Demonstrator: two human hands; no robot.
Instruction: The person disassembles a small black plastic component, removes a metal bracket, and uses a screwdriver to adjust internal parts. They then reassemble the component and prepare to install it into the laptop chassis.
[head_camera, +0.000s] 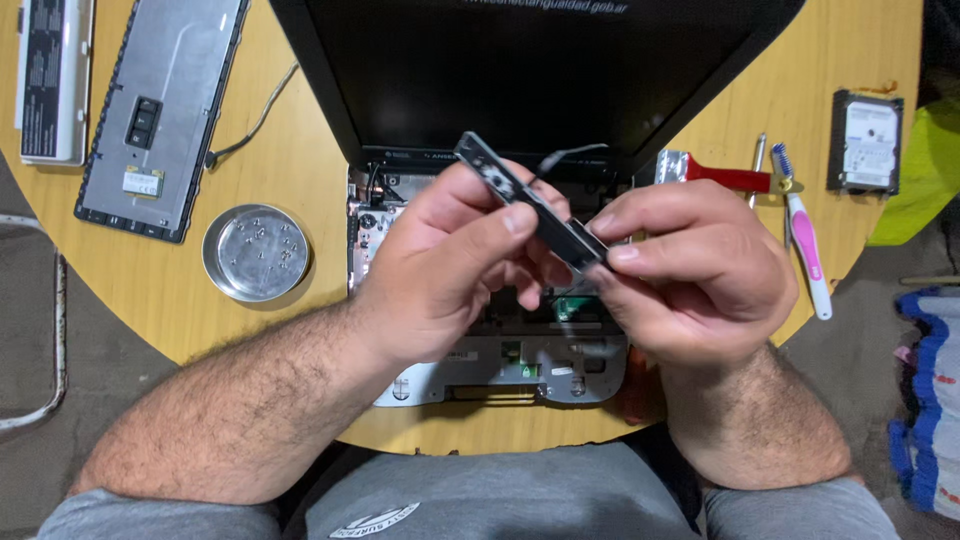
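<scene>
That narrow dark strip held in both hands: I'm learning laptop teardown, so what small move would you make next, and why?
Probably lift the strip slowly and look where its thin cable runs. Both the left hand and right hand pinch it above the opened laptop, and the cable's far end cannot be seen, so it may be attached. I would not tug.

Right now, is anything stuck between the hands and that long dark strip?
No. The left hand and right hand both grip the dark strip directly, fingertips on it, above the opened laptop.
</scene>
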